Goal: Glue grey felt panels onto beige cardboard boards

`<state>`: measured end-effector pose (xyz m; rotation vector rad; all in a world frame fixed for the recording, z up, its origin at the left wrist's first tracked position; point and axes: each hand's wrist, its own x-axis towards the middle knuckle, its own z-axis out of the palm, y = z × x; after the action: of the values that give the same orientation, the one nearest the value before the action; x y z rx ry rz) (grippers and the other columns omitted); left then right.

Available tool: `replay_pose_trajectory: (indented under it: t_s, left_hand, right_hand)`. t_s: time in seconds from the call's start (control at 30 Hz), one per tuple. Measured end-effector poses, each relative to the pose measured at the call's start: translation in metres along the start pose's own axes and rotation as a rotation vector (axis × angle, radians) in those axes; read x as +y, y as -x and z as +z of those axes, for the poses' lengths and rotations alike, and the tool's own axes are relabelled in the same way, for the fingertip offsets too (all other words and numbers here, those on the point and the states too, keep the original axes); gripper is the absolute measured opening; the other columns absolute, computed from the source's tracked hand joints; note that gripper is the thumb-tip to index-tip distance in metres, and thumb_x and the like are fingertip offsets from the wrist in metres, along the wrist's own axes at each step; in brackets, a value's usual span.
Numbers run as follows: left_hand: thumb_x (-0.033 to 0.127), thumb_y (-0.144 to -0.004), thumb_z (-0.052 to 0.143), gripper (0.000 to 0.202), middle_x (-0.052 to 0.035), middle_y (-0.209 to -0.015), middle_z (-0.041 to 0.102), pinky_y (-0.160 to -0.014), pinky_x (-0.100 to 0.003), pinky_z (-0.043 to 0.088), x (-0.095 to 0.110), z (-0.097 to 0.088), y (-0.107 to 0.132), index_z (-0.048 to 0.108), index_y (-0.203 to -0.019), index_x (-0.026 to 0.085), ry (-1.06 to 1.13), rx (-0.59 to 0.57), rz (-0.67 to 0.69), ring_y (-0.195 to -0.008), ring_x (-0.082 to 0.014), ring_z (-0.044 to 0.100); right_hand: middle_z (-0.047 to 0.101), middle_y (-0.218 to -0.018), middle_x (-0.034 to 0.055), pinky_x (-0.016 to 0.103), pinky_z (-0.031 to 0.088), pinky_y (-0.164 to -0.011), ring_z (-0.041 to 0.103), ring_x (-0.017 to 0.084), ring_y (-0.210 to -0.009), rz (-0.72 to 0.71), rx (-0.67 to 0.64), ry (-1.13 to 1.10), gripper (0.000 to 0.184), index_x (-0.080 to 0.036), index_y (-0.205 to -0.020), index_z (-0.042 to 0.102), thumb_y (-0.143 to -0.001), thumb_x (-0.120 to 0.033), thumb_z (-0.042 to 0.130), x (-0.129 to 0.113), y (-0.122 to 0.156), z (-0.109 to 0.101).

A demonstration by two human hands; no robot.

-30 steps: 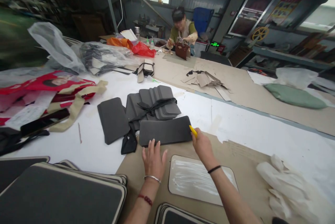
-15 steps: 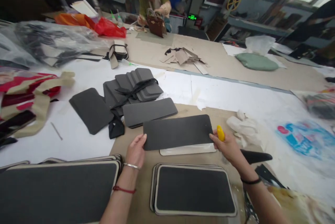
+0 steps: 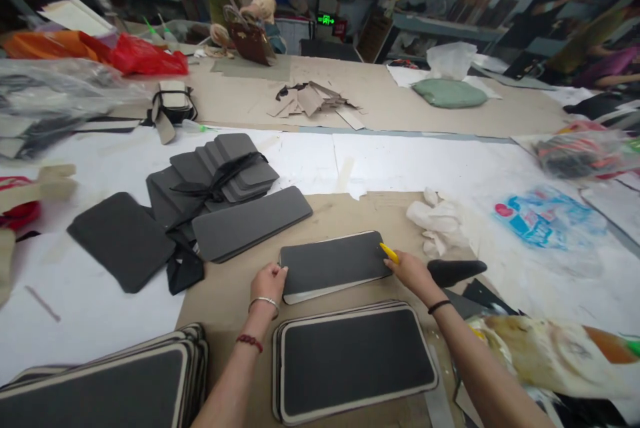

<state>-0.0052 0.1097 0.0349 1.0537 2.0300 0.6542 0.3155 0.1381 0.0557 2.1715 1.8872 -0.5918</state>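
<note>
A dark grey rectangular panel (image 3: 334, 263) lies over a pale piece of similar size, whose light edge shows along the bottom. At the panel's left end my left hand (image 3: 269, 283) pinches or presses the edge with thumb and fingers closed. My right hand (image 3: 411, 273) is closed around a slim yellow tool (image 3: 389, 253) at the right end, its fingers touching the panel's corner. Just what kind of tool it is I cannot tell. Nearer to me sits a stack of dark panels with pale borders (image 3: 357, 365). Another bordered stack (image 3: 100, 391) stands at lower left.
Beyond my hands lie fanned grey boards (image 3: 220, 171) tied with black cloth, a long grey board (image 3: 253, 223) and dark boards (image 3: 123, 241). Crumpled white paper (image 3: 437, 221), a black pointed piece (image 3: 457, 272) and plastic bags are at right. A person handles a brown handbag (image 3: 251, 43) opposite.
The grey panel has come down onto the pale piece and now nearly covers it. Both hands moved with it. The yellow tool has tilted, and the view has shifted right.
</note>
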Motion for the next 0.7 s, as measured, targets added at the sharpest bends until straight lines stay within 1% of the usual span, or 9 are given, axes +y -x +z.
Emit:
replay_pose_trajectory:
  t_s: [0.13, 0.27, 0.47, 0.7]
  left_hand:
    - [0.026, -0.067, 0.055, 0.027, 0.0048, -0.041, 0.043, -0.051, -0.025, 0.027, -0.003, 0.006, 0.002, 0.042, -0.044, 0.021, -0.109, -0.01, 0.021, -0.046, -0.0133, 0.04]
    - [0.027, -0.068, 0.056, 0.026, 0.0046, -0.044, 0.047, -0.051, -0.025, 0.029, -0.007, 0.008, 0.002, 0.043, -0.046, 0.022, -0.192, -0.015, 0.029, -0.048, -0.014, 0.044]
    - [0.03, -0.069, 0.057, 0.024, 0.0026, -0.048, 0.051, -0.053, -0.026, 0.031, -0.009, 0.009, -0.001, 0.046, -0.049, 0.022, -0.216, -0.033, 0.006, -0.051, -0.0155, 0.048]
    - [0.028, -0.069, 0.059, 0.024, 0.0029, -0.048, 0.05, -0.053, -0.026, 0.031, -0.007, 0.009, -0.001, 0.045, -0.049, 0.022, -0.197, -0.037, -0.029, -0.05, -0.0151, 0.047]
  right_hand:
    - [0.066, -0.094, 0.0132, 0.027, 0.041, -0.07, 0.061, 0.022, -0.089, -0.004, -0.025, 0.013, 0.027, -0.014, -0.103, 0.059, -0.085, -0.031, 0.046, -0.002, -0.007, 0.0]
    - [0.066, -0.093, 0.014, 0.027, 0.041, -0.07, 0.062, 0.021, -0.089, 0.01, -0.055, 0.001, 0.026, -0.013, -0.101, 0.059, -0.086, -0.032, 0.047, -0.002, -0.011, 0.003]
    - [0.066, -0.094, 0.014, 0.026, 0.041, -0.071, 0.062, 0.02, -0.089, 0.016, -0.047, 0.028, 0.026, -0.012, -0.099, 0.06, -0.085, -0.031, 0.048, 0.0, -0.017, 0.008]
    - [0.067, -0.086, 0.0108, 0.025, 0.04, -0.07, 0.062, 0.018, -0.084, 0.0, -0.043, 0.051, 0.024, -0.015, -0.099, 0.062, -0.084, -0.03, 0.049, 0.002, -0.023, 0.01]
